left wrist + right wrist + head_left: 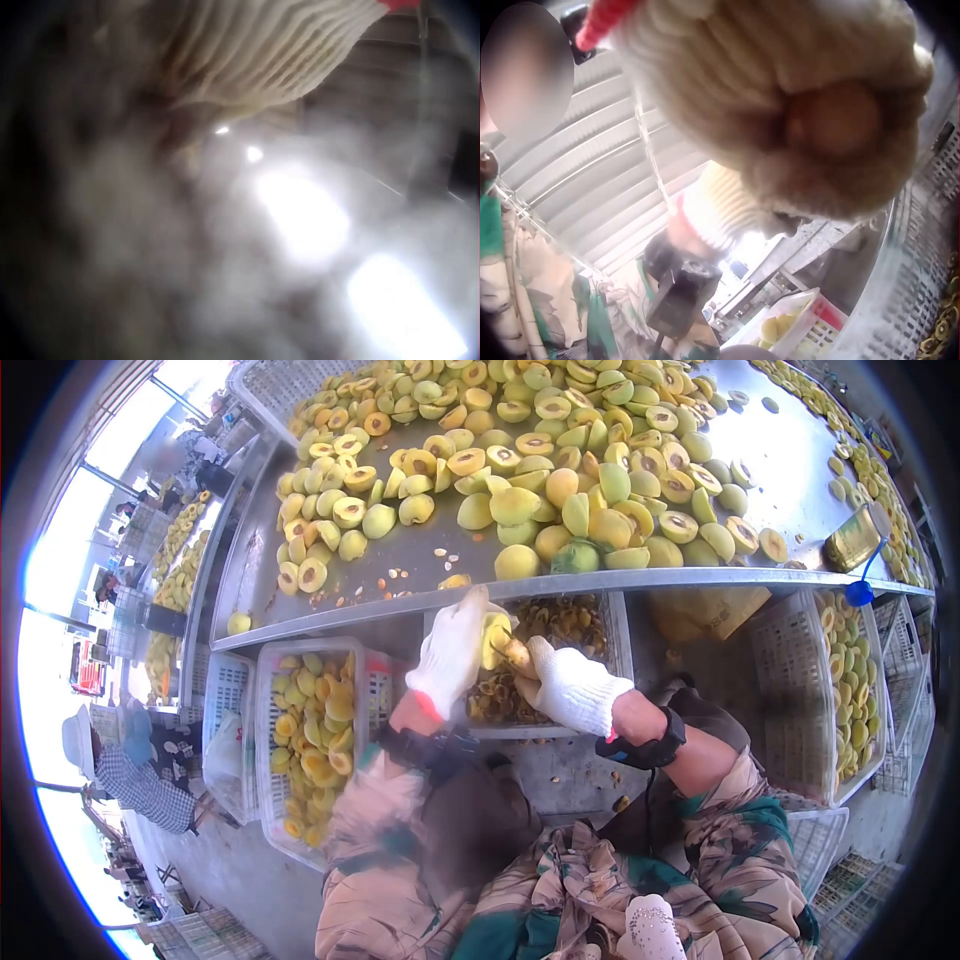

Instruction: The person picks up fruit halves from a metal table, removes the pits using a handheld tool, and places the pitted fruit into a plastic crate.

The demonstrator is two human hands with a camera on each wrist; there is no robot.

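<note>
In the head view my left hand (450, 650), in a white knit glove, holds a yellow peach-like fruit half (494, 639). Right beside it, my gloved right hand (578, 688) grips a small tool by its wooden handle (516, 655), the tool's tip against the fruit. The round handle end (836, 121) shows inside the curled right glove in the right wrist view. Both hands are over a crate (621, 655) of brown and yellow scraps. Haze and glare cover most of the left wrist view; only the ribbed glove (262, 56) stands out.
A metal table (430, 532) ahead bears many cut fruit halves (515, 506); its raised edge runs just beyond my hands. Crates of fruit stand left (265, 760) and right (785, 650). A jar (857, 540) sits at the table's right. Another person (150, 785) sits at left.
</note>
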